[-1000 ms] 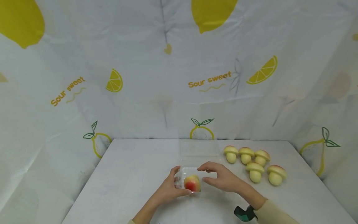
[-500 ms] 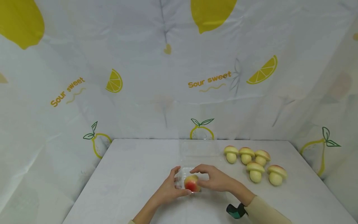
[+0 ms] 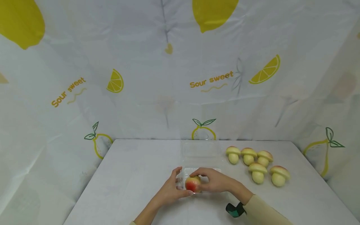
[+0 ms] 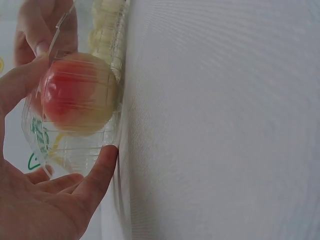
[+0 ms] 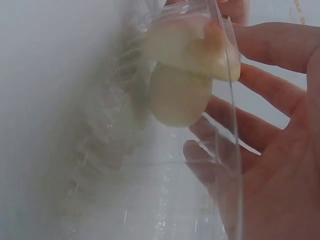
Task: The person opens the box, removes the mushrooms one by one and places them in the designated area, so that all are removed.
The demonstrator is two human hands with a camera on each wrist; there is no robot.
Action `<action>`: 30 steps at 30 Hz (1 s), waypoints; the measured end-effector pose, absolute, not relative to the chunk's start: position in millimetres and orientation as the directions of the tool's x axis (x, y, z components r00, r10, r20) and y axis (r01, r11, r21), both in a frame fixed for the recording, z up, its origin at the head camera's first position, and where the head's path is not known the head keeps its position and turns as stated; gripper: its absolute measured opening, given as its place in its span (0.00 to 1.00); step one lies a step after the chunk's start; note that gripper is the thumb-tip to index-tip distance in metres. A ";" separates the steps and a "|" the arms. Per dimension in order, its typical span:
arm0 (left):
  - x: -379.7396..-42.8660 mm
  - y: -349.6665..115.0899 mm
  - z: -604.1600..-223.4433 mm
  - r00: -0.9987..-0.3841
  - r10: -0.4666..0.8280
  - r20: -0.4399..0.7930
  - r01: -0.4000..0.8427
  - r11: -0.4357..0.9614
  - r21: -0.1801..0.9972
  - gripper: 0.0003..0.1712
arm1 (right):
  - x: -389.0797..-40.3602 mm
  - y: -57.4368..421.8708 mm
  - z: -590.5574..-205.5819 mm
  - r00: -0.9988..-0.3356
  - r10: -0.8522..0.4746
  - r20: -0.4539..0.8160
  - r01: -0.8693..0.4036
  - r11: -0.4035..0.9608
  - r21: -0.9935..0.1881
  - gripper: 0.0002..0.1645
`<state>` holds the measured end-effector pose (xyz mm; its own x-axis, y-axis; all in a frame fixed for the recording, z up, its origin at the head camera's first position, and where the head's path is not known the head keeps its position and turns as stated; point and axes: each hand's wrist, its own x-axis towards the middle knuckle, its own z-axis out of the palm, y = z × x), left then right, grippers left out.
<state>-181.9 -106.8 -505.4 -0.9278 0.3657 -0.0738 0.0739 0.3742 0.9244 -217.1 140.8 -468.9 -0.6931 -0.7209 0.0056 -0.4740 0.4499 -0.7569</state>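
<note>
A mushroom-shaped piece (image 3: 192, 184) with a red and yellow cap and a pale stem (image 5: 180, 95) lies inside a clear plastic clamshell box (image 4: 75, 147), near its left end. My left hand (image 3: 169, 191) grips that end of the box, thumb at the near rim and fingers round the side. From the right, my right hand (image 3: 216, 180) reaches into the box and pinches the mushroom between thumb and fingers. In the right wrist view the box wall stands between the camera and the stem. The lid (image 3: 202, 150) lies folded open behind the box.
Several more pale yellow mushrooms (image 3: 257, 173) rest on the white table (image 3: 135, 175), to the right of the box. A white curtain (image 3: 152, 93) printed with lemons hangs along the table's back edge. A dark green strap (image 3: 235, 210) hangs beneath the right wrist.
My right hand has moved left, from beside the box over to the mushroom, and its fingers have closed around it. My left hand keeps its grip on the box.
</note>
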 end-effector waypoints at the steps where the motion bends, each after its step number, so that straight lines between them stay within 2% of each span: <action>1: -182.1 -106.9 -505.6 -0.928 0.367 -0.072 0.076 0.374 0.924 0.60 | -217.5 141.7 -469.3 -0.690 -0.723 0.009 -0.476 0.445 -0.758 0.25; 12: -182.4 -107.5 -508.5 -0.921 0.384 -0.073 0.070 0.347 0.935 0.60 | -223.0 138.6 -478.4 -0.675 -0.735 0.060 -0.508 0.404 -0.761 0.28; 21: -182.5 -107.2 -509.4 -0.926 0.374 -0.058 0.086 0.357 0.930 0.60 | -226.4 129.0 -483.1 -0.684 -0.729 0.038 -0.454 0.384 -0.804 0.28; 27: -182.5 -108.5 -508.9 -0.924 0.378 -0.053 0.098 0.370 0.924 0.60 | -227.3 123.3 -482.6 -0.658 -0.753 0.023 -0.427 0.348 -0.835 0.30; 30: -183.0 -108.3 -508.7 -0.923 0.380 -0.050 0.103 0.371 0.923 0.60 | -226.6 122.6 -482.0 -0.665 -0.747 0.017 -0.417 0.352 -0.838 0.29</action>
<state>-183.0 -108.3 -508.7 -0.9234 0.3805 -0.0503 0.1028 0.3713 0.9228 -226.6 122.6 -482.0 -0.6651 -0.7466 0.0175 -0.4173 0.3521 -0.8378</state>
